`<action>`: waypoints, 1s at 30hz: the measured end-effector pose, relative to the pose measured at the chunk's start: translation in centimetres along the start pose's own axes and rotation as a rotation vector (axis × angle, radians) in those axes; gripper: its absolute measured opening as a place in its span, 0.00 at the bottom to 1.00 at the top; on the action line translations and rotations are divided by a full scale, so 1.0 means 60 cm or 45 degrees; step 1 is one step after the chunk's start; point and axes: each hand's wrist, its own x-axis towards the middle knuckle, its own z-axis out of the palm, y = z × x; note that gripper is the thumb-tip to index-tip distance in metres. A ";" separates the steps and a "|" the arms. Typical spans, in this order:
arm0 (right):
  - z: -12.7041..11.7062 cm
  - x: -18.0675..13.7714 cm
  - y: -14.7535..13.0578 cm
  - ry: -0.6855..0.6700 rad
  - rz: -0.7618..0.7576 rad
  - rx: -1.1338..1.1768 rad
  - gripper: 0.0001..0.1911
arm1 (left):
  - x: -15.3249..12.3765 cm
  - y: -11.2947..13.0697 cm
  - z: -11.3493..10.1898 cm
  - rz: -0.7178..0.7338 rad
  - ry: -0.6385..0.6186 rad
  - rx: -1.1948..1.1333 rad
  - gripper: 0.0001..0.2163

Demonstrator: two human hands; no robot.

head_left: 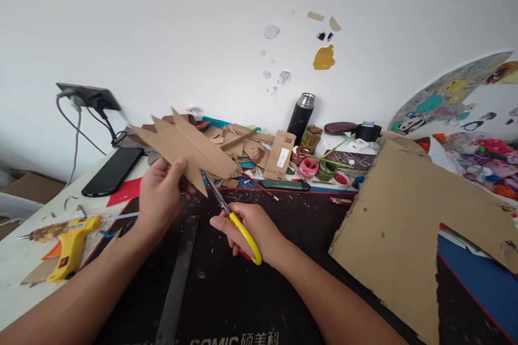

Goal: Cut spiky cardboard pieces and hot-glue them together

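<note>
My left hand (159, 194) pinches a jagged piece of brown cardboard (186, 145) with several pointed tips and holds it up above the dark cutting mat (251, 291). My right hand (246, 229) grips yellow-handled scissors (237, 223), fingers through the loops. The blades point up and to the left, and their tips meet the cardboard's lower edge near its right end.
A metal ruler (178, 280) lies on the mat below my hands. A yellow glue gun (73, 245) sits at the left, a black phone (112, 171) behind it. A large cardboard sheet (408, 237) covers the right. Paint pots (315, 167), a black flask (301, 116) and scraps crowd the back.
</note>
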 end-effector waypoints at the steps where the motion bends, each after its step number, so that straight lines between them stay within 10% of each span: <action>1: 0.000 0.000 -0.001 -0.006 0.001 0.003 0.20 | 0.007 0.000 -0.004 0.037 0.045 -0.047 0.08; 30: -0.006 -0.007 -0.020 -0.067 -0.127 0.328 0.32 | 0.021 -0.012 -0.007 -0.071 0.044 -0.164 0.07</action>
